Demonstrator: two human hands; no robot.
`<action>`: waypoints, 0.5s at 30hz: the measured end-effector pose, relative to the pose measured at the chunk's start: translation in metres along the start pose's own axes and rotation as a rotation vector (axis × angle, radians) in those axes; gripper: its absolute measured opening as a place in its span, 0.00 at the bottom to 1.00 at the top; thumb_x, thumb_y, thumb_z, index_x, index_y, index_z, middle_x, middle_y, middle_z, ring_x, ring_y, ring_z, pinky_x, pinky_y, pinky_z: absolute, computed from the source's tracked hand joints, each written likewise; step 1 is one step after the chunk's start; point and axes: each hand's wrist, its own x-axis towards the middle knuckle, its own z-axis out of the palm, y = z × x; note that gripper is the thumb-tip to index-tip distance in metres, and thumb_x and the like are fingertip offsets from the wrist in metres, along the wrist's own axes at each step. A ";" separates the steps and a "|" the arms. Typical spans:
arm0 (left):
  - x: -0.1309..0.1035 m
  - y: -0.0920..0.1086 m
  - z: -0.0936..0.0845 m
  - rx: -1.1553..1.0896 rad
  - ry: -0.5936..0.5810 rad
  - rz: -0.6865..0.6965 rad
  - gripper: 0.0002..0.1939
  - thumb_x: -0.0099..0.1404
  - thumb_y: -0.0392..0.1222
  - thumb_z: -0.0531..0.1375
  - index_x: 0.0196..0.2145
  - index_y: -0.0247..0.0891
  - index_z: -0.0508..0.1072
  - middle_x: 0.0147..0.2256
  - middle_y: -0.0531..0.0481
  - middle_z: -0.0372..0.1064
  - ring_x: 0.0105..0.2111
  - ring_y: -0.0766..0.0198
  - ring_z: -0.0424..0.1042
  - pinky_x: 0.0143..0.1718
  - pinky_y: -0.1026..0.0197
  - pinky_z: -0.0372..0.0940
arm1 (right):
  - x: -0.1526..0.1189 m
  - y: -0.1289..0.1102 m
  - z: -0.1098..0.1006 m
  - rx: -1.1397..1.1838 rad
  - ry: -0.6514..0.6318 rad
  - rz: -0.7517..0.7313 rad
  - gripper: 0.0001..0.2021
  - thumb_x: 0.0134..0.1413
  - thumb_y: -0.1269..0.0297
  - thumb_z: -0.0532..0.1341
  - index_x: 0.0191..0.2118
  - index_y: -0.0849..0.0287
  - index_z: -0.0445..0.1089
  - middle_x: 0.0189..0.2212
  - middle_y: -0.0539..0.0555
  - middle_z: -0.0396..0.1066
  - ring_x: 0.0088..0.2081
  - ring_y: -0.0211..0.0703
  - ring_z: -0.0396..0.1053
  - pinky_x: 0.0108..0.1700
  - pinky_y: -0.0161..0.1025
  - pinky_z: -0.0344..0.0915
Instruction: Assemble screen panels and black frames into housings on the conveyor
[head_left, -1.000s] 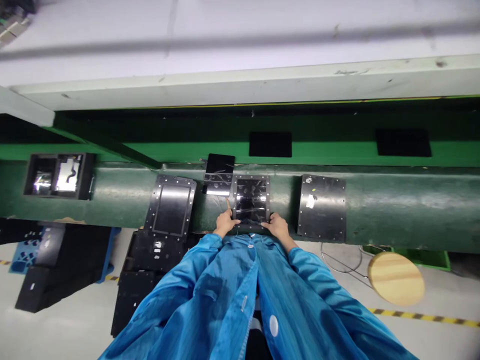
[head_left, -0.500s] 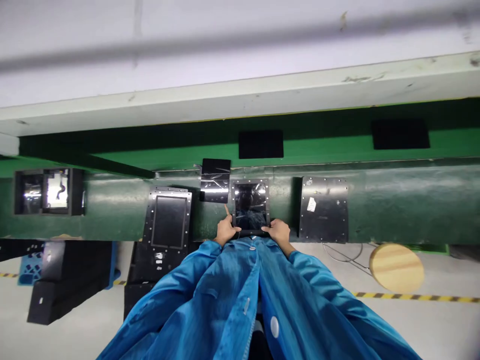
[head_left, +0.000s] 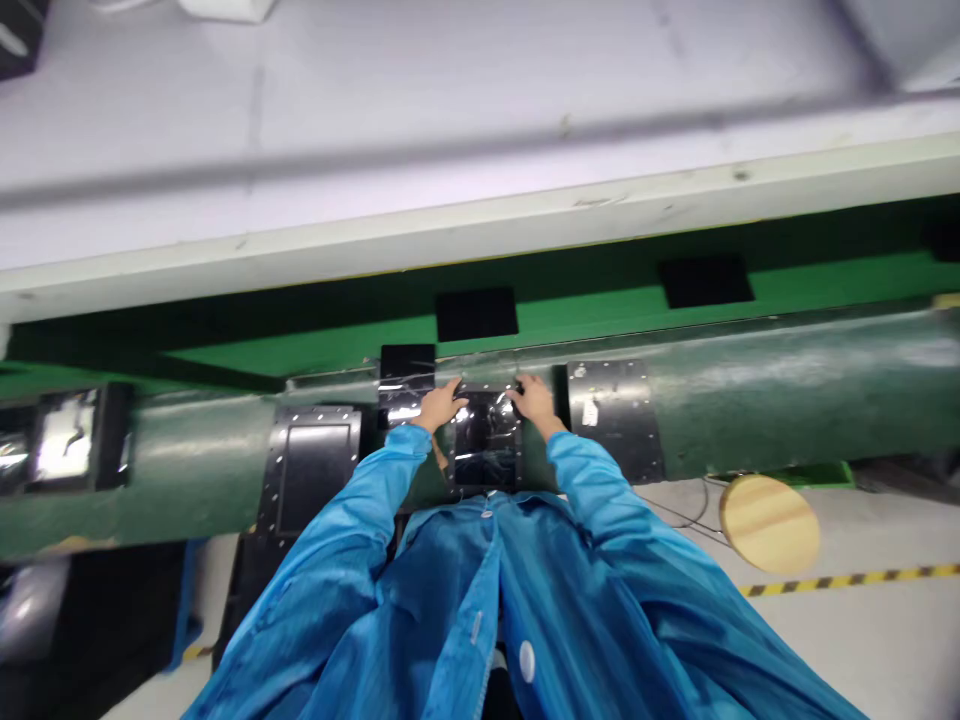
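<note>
A black frame with a glossy dark panel inside (head_left: 486,445) lies on the green bench just in front of my body. At its far left corner is my left hand (head_left: 441,405), thumb and fingers apart on the edge. My right hand (head_left: 534,399) touches the far right corner, its fingers also spread. Neither hand is wrapped round anything. Left of the frame, partly behind my left hand, lies a shiny black sheet (head_left: 405,375). A black plate with a white label (head_left: 616,415) lies to the right, and another black framed plate (head_left: 315,465) to the left.
Black trays with a bright panel (head_left: 66,435) are at the far left of the bench (head_left: 202,450). Two dark rectangles (head_left: 477,314) show on the green strip behind. A white ledge (head_left: 420,240) crosses above. A round wooden stool (head_left: 770,523) stands on the floor at right.
Both my hands have moved from the frame's near corners to its far corners. The camera view has shifted and tilted slightly.
</note>
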 end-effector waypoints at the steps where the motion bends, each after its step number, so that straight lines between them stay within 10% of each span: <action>1: 0.011 0.001 -0.003 0.020 -0.008 0.000 0.32 0.75 0.54 0.64 0.71 0.44 0.67 0.56 0.40 0.80 0.56 0.47 0.79 0.56 0.55 0.68 | 0.006 -0.002 -0.003 0.008 -0.029 -0.011 0.23 0.67 0.55 0.69 0.63 0.56 0.72 0.58 0.62 0.74 0.54 0.51 0.76 0.58 0.43 0.68; 9: 0.020 -0.038 0.013 -0.123 -0.008 -0.123 0.15 0.64 0.50 0.73 0.48 0.48 0.81 0.33 0.54 0.81 0.44 0.57 0.82 0.46 0.62 0.67 | -0.003 0.002 0.019 0.113 -0.158 -0.120 0.21 0.71 0.51 0.66 0.60 0.57 0.69 0.50 0.61 0.80 0.53 0.53 0.77 0.56 0.42 0.66; 15: 0.020 0.004 0.001 -0.135 0.052 -0.173 0.18 0.63 0.49 0.75 0.50 0.48 0.83 0.47 0.49 0.83 0.55 0.52 0.77 0.54 0.60 0.66 | 0.005 0.003 0.005 0.043 -0.144 -0.116 0.20 0.75 0.52 0.61 0.62 0.58 0.68 0.52 0.64 0.81 0.54 0.55 0.78 0.56 0.42 0.66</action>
